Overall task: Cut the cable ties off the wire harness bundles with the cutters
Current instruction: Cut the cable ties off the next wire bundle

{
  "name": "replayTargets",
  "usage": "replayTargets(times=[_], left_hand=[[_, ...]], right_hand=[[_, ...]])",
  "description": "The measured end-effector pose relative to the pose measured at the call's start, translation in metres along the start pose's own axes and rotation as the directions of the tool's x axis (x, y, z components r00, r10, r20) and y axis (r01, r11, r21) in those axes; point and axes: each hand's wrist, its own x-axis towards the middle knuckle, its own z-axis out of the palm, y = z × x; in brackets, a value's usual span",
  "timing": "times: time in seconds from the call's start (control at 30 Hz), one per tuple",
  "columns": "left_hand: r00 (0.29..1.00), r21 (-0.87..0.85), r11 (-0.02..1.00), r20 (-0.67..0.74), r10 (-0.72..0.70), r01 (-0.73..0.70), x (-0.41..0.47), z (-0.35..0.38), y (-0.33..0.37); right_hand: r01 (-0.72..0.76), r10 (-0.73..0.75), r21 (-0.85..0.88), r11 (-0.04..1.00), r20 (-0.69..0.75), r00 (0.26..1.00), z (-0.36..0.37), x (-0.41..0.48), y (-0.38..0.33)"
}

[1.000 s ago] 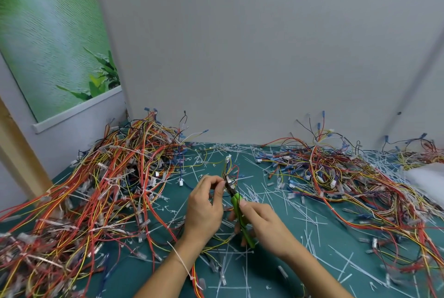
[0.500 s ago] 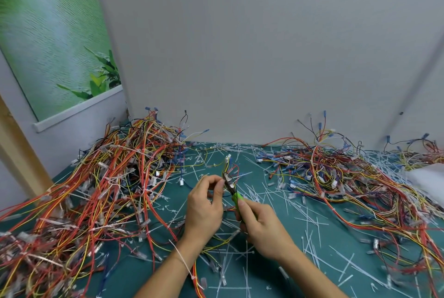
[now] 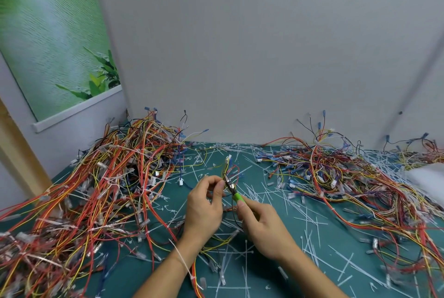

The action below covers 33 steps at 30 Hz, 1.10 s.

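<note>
My left hand (image 3: 204,206) pinches a small wire bundle (image 3: 228,168) between thumb and forefinger. Its wires stand up and away from me, towards the wall. My right hand (image 3: 262,228) is wrapped round the green handles of the cutters (image 3: 234,191). The tool's long axis runs from that hand up and to the left, so its metal nose crosses the bundle at a slant, right against it and just beside my left fingers. I cannot tell whether the blades are parted or closed, and the cable tie itself is too small to make out. I reckon the cut depends on the nose catching only the tie, not the wires it hugs. Both hands hover over the green mat (image 3: 300,237).
</note>
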Motion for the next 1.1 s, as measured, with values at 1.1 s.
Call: replayTargets(times=[1.1], left_hand=[[0.999, 0.006, 0.999, 0.016, -0.051, 0.051, 0.0004, -0.0025, -0.001]], right_hand=[[0.061, -0.056, -0.166, 0.984, 0.033, 0.998, -0.0062, 0.0008, -0.0014]])
